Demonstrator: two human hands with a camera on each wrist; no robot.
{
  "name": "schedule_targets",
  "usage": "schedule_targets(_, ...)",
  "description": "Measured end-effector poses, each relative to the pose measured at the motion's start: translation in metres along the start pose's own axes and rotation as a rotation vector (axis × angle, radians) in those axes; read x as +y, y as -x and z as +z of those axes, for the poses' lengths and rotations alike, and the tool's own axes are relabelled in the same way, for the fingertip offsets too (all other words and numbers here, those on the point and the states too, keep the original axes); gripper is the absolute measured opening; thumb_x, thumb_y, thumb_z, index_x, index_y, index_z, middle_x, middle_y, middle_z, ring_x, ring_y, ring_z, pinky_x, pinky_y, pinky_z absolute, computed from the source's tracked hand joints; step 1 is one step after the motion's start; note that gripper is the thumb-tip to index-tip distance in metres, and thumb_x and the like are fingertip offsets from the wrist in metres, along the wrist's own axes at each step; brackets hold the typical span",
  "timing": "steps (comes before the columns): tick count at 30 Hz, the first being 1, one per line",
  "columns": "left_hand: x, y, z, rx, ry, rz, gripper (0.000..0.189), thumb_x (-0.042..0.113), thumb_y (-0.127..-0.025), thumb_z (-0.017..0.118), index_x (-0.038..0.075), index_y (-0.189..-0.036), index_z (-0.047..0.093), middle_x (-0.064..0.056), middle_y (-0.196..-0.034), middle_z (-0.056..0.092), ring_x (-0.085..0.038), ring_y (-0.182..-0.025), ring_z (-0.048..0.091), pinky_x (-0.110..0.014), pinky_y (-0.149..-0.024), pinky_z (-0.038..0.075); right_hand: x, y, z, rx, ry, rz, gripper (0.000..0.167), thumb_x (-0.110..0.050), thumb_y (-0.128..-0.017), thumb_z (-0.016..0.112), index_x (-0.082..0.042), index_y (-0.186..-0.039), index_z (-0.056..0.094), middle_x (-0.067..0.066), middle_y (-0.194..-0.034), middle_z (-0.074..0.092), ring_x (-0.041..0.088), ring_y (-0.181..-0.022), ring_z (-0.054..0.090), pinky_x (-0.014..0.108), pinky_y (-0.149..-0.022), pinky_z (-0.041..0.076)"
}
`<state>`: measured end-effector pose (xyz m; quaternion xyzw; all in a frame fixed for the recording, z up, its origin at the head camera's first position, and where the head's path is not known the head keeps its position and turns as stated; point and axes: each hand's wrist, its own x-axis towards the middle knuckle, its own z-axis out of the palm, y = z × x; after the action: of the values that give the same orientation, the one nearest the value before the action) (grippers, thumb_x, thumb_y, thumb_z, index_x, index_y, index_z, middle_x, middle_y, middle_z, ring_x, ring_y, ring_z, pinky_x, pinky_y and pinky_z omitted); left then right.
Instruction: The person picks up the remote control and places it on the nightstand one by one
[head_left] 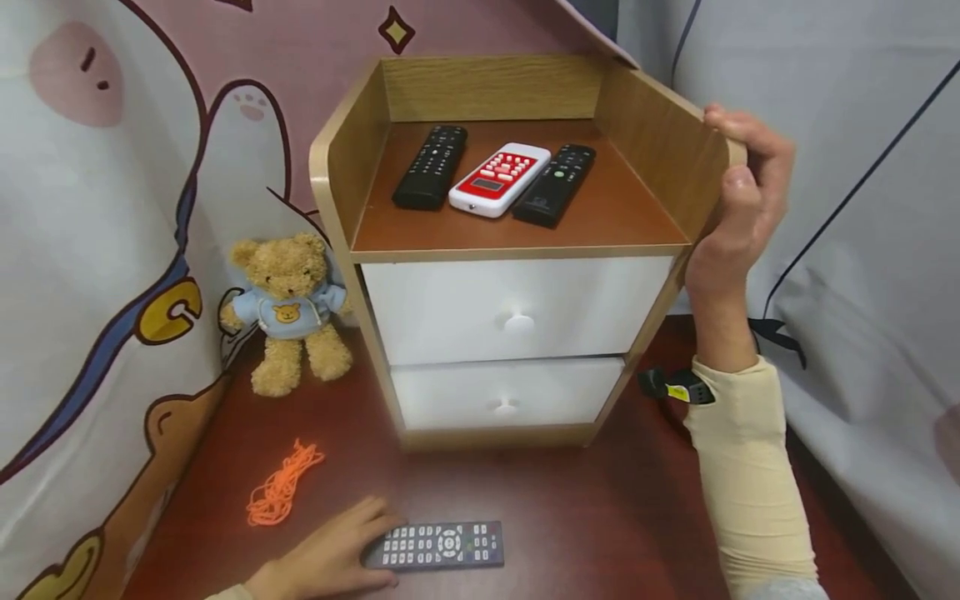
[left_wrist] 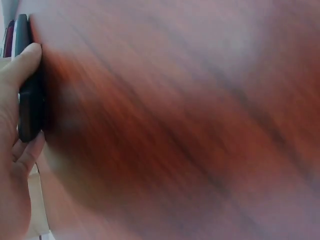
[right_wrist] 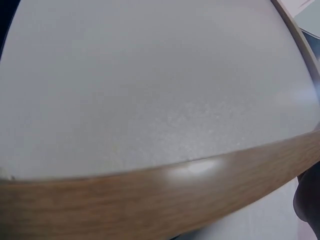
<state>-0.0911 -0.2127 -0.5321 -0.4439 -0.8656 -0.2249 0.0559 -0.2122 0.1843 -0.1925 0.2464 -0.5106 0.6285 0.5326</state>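
At the front of the table my left hand (head_left: 333,550) grips one end of a dark remote control (head_left: 450,546) with grey buttons. In the left wrist view, thumb and fingers lie on opposite sides of the remote control (left_wrist: 31,110), close to the wood surface. My right hand (head_left: 742,183) holds the top edge of the right side panel of a small wooden cabinet (head_left: 517,437) with two white drawers, both closed. A white panel (right_wrist: 160,90) edged in wood fills the right wrist view, and the hand is hidden there.
On the cabinet's top shelf lie a black remote (head_left: 431,167), a white and red remote (head_left: 498,179) and another black remote (head_left: 555,185). A teddy bear (head_left: 288,308) in a blue hoodie sits left of the cabinet. An orange cord bundle (head_left: 283,485) lies before it.
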Motion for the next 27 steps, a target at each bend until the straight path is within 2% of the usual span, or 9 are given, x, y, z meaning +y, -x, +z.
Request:
schedule_targets(6,0.005,-0.007,0.002,0.021,0.052,-0.028,0.052,0.049,-0.077,0.082,0.025,-0.120,0.066,0.016,-0.109,0.053,0.003,-0.098,0.048,-0.020,-0.083,0.049,0.000,-0.001,-0.001,-0.008,-0.002,-0.007,0.035,-0.017,-0.080,0.038,-0.004,-0.102,0.061,0.008,-0.110,0.063,0.031,-0.120,0.053,0.034,-0.111,0.037)
schedule_targets(18,0.021,-0.025,-0.003,0.047,0.086,-0.009,0.049,0.055,-0.078,0.079,0.026,-0.115,0.064,0.016,-0.103,0.050,0.003,-0.094,0.047,-0.018,-0.081,0.048,0.002,-0.002,-0.005,-0.035,0.006,-0.027,0.033,-0.018,-0.081,0.041,-0.004,-0.104,0.061,0.007,-0.112,0.063,0.030,-0.120,0.053,0.035,-0.112,0.036)
schedule_targets(23,0.029,-0.038,-0.016,0.088,0.086,0.018,0.044,0.054,-0.076,0.081,0.027,-0.105,0.062,0.016,-0.101,0.052,0.003,-0.091,0.050,-0.015,-0.079,0.047,0.004,-0.002,-0.006,-0.050,-0.008,-0.030,0.033,-0.018,-0.081,0.042,-0.004,-0.104,0.061,0.006,-0.112,0.062,0.030,-0.121,0.052,0.035,-0.112,0.035)
schedule_targets(27,0.038,-0.056,-0.033,0.171,0.094,0.080,0.046,0.049,-0.074,0.084,0.024,-0.105,0.061,0.015,-0.101,0.055,0.002,-0.091,0.051,-0.011,-0.080,0.046,0.004,-0.002,-0.008,-0.056,-0.001,-0.026,0.034,-0.018,-0.082,0.040,-0.004,-0.105,0.061,0.007,-0.114,0.062,0.030,-0.121,0.051,0.035,-0.112,0.035)
